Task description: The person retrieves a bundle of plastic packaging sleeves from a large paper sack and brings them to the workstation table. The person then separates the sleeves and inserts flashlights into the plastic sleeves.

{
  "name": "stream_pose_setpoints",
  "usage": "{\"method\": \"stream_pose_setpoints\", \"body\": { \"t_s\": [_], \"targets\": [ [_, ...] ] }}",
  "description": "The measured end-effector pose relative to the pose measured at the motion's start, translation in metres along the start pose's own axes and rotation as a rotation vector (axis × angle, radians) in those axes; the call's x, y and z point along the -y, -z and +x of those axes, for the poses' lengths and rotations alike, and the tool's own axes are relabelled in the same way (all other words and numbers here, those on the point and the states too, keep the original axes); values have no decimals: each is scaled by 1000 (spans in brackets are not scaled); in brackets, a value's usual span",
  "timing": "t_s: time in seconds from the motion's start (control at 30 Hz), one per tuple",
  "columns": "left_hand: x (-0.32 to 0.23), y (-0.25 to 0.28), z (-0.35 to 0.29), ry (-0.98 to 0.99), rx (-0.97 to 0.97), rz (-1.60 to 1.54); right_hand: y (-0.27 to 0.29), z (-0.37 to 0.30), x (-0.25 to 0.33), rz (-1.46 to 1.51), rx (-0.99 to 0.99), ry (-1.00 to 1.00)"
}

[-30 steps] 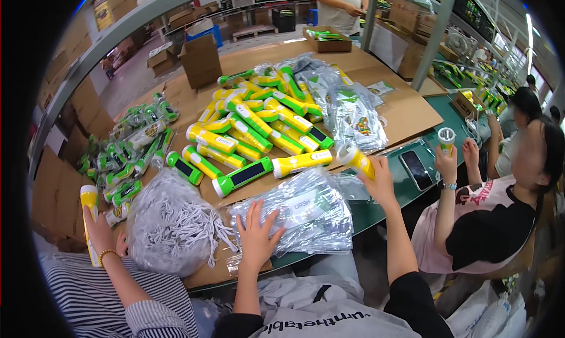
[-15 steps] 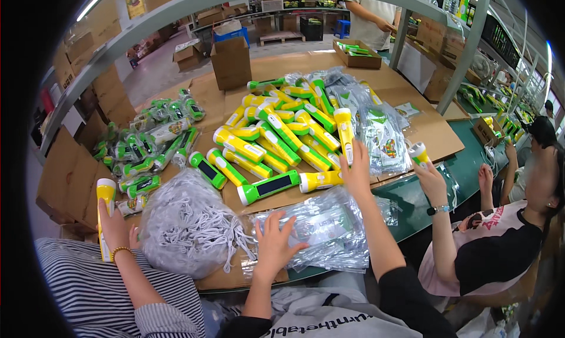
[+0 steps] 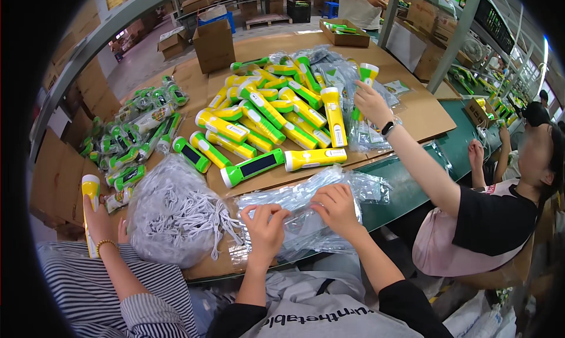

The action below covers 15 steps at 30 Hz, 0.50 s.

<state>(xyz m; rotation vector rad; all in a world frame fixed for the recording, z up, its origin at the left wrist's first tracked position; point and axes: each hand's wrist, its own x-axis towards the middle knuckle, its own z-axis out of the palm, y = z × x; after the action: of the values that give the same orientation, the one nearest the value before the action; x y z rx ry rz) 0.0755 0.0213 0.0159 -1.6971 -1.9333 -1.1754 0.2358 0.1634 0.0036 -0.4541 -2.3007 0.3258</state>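
the left hand [image 3: 265, 229] and right hand [image 3: 340, 211] curl thumb toward fingers over clear plastic bags [image 3: 300, 235] (whether either pinches film, i cannot tell). from the left hand, a bag of white cords [image 3: 182, 217] sits at nine o'clock, heaped flashlights [image 3: 265, 117] at twelve.

Flashlights [image 3: 262, 110] toward twelve o'clock are yellow and green, rimmed white, on brown cardboard [image 3: 419, 115]; cords [image 3: 193, 217] at eight are white; bags [image 3: 303, 235] near six look clear and silvery; the tabletop [image 3: 406, 176] at three is dark green; the top [image 3: 168, 279] near half past seven is striped dark and white; the shirt [image 3: 435, 252] at four, pink and black
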Motion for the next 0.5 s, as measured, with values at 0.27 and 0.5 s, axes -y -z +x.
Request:
{"method": "stream_pose_setpoints", "body": {
  "t_s": [0.27,0.5],
  "targets": [
    [-1,-16,-10,-67,182,10,-17,-3,6,-12,40,6],
    [-2,-23,-15,15,271,127,2,-28,42,-68,-63,-67]
  ]
}}
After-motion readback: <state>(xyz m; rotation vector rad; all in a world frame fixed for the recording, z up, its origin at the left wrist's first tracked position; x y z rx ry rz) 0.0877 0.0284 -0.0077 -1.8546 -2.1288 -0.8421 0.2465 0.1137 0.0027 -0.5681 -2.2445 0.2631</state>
